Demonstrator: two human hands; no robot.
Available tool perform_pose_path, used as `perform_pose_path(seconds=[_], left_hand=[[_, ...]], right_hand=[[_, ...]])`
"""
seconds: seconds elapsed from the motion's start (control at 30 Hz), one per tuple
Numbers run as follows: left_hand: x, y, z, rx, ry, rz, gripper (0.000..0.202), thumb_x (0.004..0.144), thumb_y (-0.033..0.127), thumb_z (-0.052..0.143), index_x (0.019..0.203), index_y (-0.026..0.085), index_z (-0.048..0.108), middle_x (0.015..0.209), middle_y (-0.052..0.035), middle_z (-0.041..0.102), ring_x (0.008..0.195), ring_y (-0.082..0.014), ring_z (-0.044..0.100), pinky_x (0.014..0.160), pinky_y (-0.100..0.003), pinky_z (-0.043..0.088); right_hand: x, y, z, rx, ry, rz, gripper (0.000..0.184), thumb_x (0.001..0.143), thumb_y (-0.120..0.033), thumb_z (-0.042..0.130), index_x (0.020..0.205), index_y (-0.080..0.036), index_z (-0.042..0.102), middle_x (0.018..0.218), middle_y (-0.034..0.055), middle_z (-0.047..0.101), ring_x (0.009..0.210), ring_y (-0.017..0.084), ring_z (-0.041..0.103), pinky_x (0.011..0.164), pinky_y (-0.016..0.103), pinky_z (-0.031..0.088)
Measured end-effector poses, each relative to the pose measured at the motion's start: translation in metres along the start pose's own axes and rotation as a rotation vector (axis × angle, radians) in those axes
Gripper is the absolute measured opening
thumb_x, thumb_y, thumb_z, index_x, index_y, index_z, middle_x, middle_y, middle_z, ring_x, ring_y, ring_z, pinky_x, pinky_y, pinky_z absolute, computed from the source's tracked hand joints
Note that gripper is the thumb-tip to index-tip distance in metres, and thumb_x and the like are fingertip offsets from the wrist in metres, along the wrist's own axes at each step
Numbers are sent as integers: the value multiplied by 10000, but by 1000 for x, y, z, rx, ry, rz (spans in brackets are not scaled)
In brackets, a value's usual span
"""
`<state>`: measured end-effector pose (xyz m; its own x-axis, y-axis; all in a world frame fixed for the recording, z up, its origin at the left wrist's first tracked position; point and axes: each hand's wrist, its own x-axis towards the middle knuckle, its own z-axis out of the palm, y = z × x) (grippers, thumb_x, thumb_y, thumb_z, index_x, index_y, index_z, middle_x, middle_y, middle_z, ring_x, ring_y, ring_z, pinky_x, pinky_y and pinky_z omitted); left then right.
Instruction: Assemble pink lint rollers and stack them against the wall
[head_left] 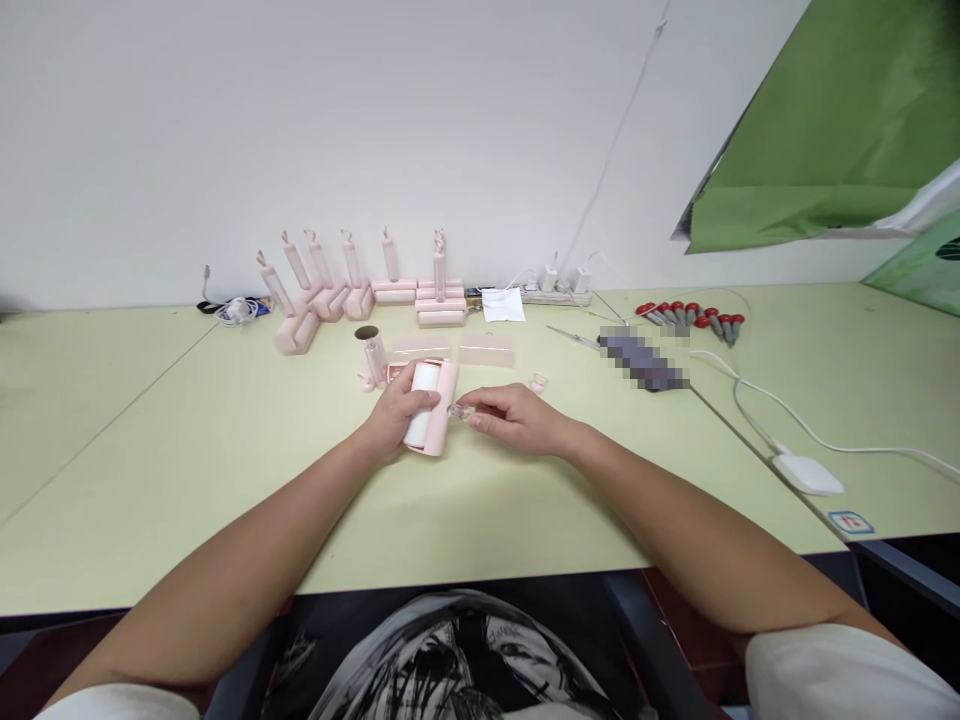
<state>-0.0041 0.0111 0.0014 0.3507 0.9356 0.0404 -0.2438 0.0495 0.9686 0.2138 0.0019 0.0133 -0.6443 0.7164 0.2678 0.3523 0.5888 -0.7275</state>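
Observation:
My left hand is wrapped round a lint roller head, a pink housing with a white paper roll showing in it. Against the housing's right side, my right hand pinches a small clear plastic piece between thumb and fingers. I cannot tell whether that piece is joined to the housing. Just beyond my left hand stands a clear pink cylinder with a brown cardboard core at its top. Two translucent pink covers lie behind the roller head. A small pink part rests beyond my right hand.
Several pink lint rollers with upright handles line the wall. A power strip with chargers is at the back. Red-and-grey tools, a blurred dark object and a white charging box with its cable lie to the right.

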Motion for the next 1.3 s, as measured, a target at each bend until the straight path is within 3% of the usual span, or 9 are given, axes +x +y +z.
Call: perform_pose_path(seconds=[0.37,0.53,0.8,1.0,1.17,1.3], left_hand=[[-3,7,7,371,84,89,552,663,311,636,1195,202,540,1009,-33,591,931,-232,555,777,-342,482],[-5,5,7,479,108,100,569,692,316,630,1240,215,515,1014,-25,589,898,-222,563,785,-348,482],[-6,0,8,507,102,110,557,712,330,618,1239,219,478,1019,-24,586,883,-214,567,772,-338,486],[-6,-1,12,481,113,89,526,716,339,619,1209,214,487,957,-10,589,843,-203,568,749,-333,487],[-2,8,9,517,178,103,526,679,340,651,1176,208,539,1045,-37,610,937,-232,585,789,-351,496],[5,11,0,386,270,55,503,661,358,675,1115,192,538,954,-26,620,852,-220,595,716,-337,489]], right_hand=[[0,-8,3,-194,-18,80,307,948,-349,512,1117,-174,700,689,0,614,598,122,493,607,247,351],[2,-13,9,-280,-7,106,267,945,-322,514,1046,-173,711,715,13,641,616,129,510,603,253,321],[1,-17,14,-292,16,117,206,936,-279,521,883,-169,687,656,-8,590,582,113,460,601,249,301],[2,-16,14,-260,15,155,229,935,-308,523,901,-166,700,638,-13,579,575,113,467,589,247,303],[1,-15,9,-180,56,142,258,929,-354,539,978,-175,718,653,-10,602,572,113,467,584,245,318],[1,-9,0,-94,144,181,289,916,-397,544,986,-179,721,740,15,653,631,130,513,601,251,356]])
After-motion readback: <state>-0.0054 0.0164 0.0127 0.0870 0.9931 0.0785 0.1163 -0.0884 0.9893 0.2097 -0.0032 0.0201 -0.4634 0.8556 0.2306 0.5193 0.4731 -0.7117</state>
